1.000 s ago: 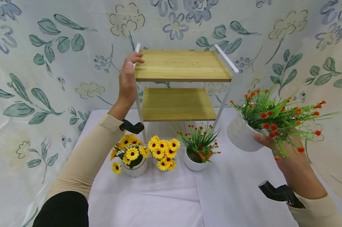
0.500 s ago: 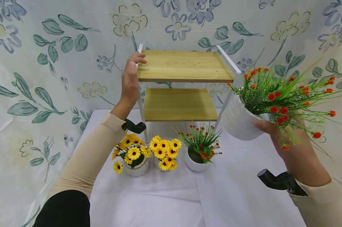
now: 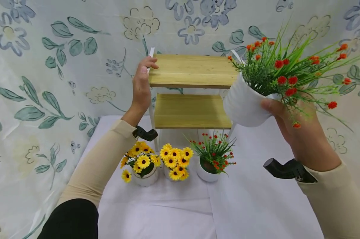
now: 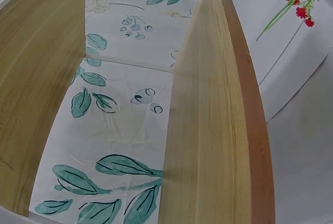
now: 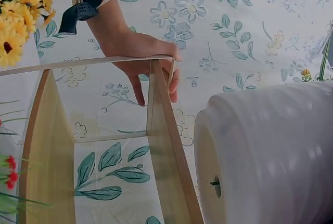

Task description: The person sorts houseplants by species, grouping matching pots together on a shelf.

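The pot [image 3: 244,106] is white and ribbed and carries green stems with red and orange flowers [image 3: 282,71]. It is held in the air, tilted, at the right end of the rack [image 3: 193,91], level with the gap between the top shelf [image 3: 193,69] and the lower shelf [image 3: 191,111]. In the head view the pot covers the right front corner of the top shelf; contact with the rack cannot be determined. The right wrist view shows the pot's base with a small centre hole.

The right hand [image 3: 302,132] grasps the pot from the side, thumb on the ribbed wall near the rim; the remaining fingers are hidden behind the pot and foliage.

The left hand [image 3: 141,88] grips the rack's white frame at the left front corner of the top shelf. The thumb lies on the shelf edge and the fingers curl round the frame, as the right wrist view confirms.

The rack stands on a white cloth [image 3: 168,212]. In front of it, in a row, stand two pots of yellow sunflowers [image 3: 142,161] [image 3: 175,161] and a second pot of red flowers [image 3: 212,159], all well apart from both hands. A floral backdrop [image 3: 48,66] hangs behind.
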Motion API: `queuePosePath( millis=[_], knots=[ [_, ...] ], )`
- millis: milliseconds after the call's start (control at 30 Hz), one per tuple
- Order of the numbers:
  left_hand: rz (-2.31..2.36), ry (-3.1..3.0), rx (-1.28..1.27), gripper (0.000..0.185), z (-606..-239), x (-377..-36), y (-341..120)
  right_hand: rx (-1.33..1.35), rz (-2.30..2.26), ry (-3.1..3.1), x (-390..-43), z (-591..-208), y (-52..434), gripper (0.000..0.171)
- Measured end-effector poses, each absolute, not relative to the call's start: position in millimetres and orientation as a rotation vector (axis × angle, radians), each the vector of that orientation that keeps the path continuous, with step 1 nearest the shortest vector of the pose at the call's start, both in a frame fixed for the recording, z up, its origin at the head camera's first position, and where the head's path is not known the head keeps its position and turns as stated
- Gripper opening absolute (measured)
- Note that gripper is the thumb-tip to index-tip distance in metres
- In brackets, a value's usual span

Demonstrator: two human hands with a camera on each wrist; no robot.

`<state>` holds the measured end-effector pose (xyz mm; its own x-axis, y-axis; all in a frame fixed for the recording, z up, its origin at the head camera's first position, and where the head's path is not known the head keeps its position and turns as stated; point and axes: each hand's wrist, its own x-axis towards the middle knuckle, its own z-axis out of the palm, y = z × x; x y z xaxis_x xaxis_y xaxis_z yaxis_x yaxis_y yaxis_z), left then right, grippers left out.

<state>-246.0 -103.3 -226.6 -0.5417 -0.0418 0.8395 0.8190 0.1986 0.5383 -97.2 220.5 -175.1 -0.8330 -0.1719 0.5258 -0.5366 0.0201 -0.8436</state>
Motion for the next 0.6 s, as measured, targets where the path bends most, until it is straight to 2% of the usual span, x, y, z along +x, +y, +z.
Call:
queuePosePath(
  millis=[33,367,600],
  knots=[
    [-1.435,-1.715,-0.734,0.046,-226.9,-246.8,-102.9,0.705,2.062,-1.911,-100.5,-172.1,217.1,0.054],
    [-1.388,-1.715,-0.749,0.047,-229.8,-252.7,-103.2,0.579,2.048,-2.027,-131.8,-144.1,195.5,0.040],
    [-1.395,-1.713,-0.732,0.046,-228.2,-248.9,-102.7,0.763,2.023,-1.863,-166.9,-130.9,167.7,0.051]
  ],
)
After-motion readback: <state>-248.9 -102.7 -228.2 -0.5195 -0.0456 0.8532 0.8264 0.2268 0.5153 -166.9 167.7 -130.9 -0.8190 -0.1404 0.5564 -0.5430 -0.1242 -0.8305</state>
